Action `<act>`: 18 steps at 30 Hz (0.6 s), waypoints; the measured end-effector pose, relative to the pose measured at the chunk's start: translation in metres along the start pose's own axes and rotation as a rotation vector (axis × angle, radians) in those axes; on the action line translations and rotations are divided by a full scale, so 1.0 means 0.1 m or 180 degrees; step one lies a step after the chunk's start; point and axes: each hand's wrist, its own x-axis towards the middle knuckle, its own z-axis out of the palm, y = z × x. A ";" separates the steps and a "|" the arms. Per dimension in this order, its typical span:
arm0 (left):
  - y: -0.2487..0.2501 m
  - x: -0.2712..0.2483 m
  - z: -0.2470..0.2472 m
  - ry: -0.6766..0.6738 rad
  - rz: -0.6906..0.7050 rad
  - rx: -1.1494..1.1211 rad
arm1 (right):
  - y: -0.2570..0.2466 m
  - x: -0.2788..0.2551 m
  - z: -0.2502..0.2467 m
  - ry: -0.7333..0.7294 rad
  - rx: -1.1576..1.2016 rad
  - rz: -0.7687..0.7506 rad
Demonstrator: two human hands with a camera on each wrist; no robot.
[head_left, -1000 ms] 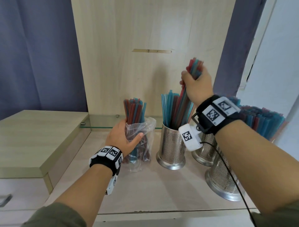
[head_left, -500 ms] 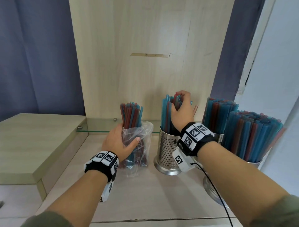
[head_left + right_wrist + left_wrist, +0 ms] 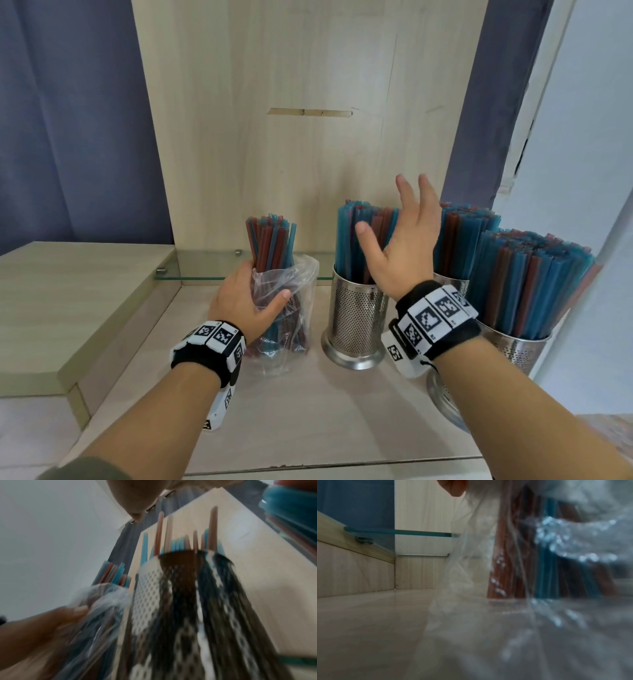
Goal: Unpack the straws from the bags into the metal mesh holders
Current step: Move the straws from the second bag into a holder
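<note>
The head view is evenly lit and sharp, lines bowing toward its edges. The left wrist view is dim, the plastic bag (image 3: 539,615) a close, glinting blur. The right wrist view smears the mesh holder (image 3: 180,601) with motion.

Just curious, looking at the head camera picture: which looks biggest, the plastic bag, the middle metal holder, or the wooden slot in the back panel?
1. Plastic bag and middle metal holder: look alike, too close to rank.
2. Wooden slot: clearly smallest, though farther away.
</note>
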 end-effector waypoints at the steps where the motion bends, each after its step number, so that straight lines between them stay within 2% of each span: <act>1: 0.00 0.00 0.00 -0.0002 -0.0006 0.0008 | 0.01 -0.08 0.02 -0.0140 -0.0156 0.0067; 3: 0.00 0.01 0.00 -0.0007 -0.0020 0.0034 | 0.05 -0.21 0.12 -0.0451 -0.0108 0.0197; 5: 0.00 0.01 0.01 -0.0025 -0.0027 0.0068 | 0.10 -0.27 0.20 -0.0546 0.0394 0.0463; 9: 0.00 0.01 0.01 -0.0039 -0.0050 0.0063 | 0.20 -0.17 0.23 -0.0626 0.1362 0.1623; 11: 0.00 0.01 0.01 -0.0035 -0.0062 0.0068 | 0.25 -0.10 0.24 -0.0708 0.1580 0.1976; 16: -0.02 0.01 0.01 -0.0071 -0.0056 0.0024 | 0.28 -0.07 0.21 -0.0764 0.1720 0.2017; 18: -0.02 0.01 0.01 -0.0066 -0.0064 0.0012 | 0.21 -0.12 0.17 -0.0588 0.1479 0.1749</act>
